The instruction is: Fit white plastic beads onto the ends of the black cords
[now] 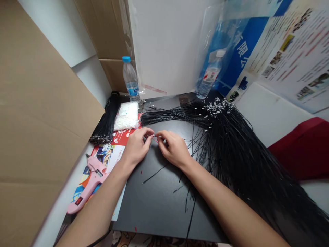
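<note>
Here's my working room: the smooth dark table (pixel 154 206) opens out between my forearms to the near edge, a few loose strands crossing it. Cardboard (pixel 38 103) walls off the left; the heap of thin black strands (pixel 231 147), white-tipped at its far end, crowds the right. My hands come almost together at mid-table, wrists apart, fingers curled inward! Left hand (pixel 137 145) pinches thumb to forefinger on a tiny pale piece (pixel 153 136), right at the fingertips; right hand (pixel 174 147) meets it, but whether it grips anything, I can't tell. Far left, a crinkly clear bag of white bits (pixel 127 115); nearer, a glossy pink glue gun (pixel 89 185).
</note>
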Tool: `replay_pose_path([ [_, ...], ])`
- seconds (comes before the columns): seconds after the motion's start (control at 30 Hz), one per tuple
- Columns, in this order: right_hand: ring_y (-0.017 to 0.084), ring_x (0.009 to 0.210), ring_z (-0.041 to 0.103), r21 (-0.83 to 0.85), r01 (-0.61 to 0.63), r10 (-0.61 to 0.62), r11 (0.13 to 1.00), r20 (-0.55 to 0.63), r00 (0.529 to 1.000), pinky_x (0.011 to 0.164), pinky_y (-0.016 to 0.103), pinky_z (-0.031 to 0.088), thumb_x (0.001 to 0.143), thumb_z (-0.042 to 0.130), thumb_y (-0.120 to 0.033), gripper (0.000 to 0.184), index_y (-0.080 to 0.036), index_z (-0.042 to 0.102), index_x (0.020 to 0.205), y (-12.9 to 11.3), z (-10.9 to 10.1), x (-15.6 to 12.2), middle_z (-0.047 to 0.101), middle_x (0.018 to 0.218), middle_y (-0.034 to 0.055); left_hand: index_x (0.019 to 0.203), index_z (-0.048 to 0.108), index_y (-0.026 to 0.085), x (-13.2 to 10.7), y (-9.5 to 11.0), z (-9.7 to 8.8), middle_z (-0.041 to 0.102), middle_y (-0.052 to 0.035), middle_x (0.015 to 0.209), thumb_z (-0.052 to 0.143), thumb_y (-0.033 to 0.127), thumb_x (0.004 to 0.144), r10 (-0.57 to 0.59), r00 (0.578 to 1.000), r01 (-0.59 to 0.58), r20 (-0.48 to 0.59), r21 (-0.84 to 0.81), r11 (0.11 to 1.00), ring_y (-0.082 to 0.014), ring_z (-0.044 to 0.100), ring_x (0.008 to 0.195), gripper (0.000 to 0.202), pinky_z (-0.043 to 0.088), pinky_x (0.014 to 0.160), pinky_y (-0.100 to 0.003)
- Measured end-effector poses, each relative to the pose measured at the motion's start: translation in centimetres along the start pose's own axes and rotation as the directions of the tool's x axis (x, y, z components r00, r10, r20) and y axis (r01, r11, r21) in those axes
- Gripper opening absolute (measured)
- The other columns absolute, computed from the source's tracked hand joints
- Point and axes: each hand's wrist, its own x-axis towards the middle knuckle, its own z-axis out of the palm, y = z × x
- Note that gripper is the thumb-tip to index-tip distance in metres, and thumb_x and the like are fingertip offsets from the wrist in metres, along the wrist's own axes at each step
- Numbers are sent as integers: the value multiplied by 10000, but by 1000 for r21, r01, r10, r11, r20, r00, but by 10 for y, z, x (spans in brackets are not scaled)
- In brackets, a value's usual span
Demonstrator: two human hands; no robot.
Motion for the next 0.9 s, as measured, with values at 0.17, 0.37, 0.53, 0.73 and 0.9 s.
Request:
replay_pose_path([
  [0.17, 148, 712, 596, -24, -96, 96, 995, -20, 995, 663, 262, 379, 950, 537, -257, 129, -218, 657, 976, -1, -1, 0, 696, 801, 13, 1026, 672, 181, 0, -2, 2, 751, -57, 940, 593, 120, 881, 11, 1000, -11, 7, -25, 1000, -170, 683, 797, 175, 555, 721, -304],
  [0.37, 144, 715, 598, -30, -135, 134, 990, -42, 990, 672, 262, 384, 949, 540, -264, 131, -217, 662, 938, 0, 0, 1, 686, 784, 4, 1020, 691, 187, -1, -3, 0, 749, -55, 935, 579, 128, 897, 69, 998, -69, 11, 17, 997, -178, 677, 830, 176, 558, 758, -324],
  [0.53, 144, 731, 603, -18, -112, 111, 994, -51, 992, 676, 267, 397, 923, 545, -220, 115, -212, 655, 892, 1, 0, 1, 704, 846, 16, 955, 700, 195, -1, 1, -1, 743, -52, 916, 571, 138, 896, 66, 998, -66, 18, 21, 998, -179, 663, 817, 153, 544, 730, -316],
  [0.73, 140, 712, 607, 10, -117, 117, 993, -47, 992, 674, 267, 413, 914, 564, -221, 105, -209, 661, 877, 3, 1, 0, 710, 841, 20, 905, 702, 208, 0, 6, -4, 722, -52, 934, 585, 159, 869, -30, 999, 28, -45, -39, 999, -158, 637, 756, 132, 506, 613, -268],
  [0.9, 142, 719, 614, 15, -114, 115, 993, -42, 993, 676, 266, 414, 912, 569, -220, 99, -211, 665, 891, 3, 1, 0, 721, 853, 22, 909, 708, 194, -1, 7, -4, 720, -51, 895, 598, 214, 866, -139, 989, 128, -56, -161, 979, -147, 626, 700, 120, 493, 594, -264],
])
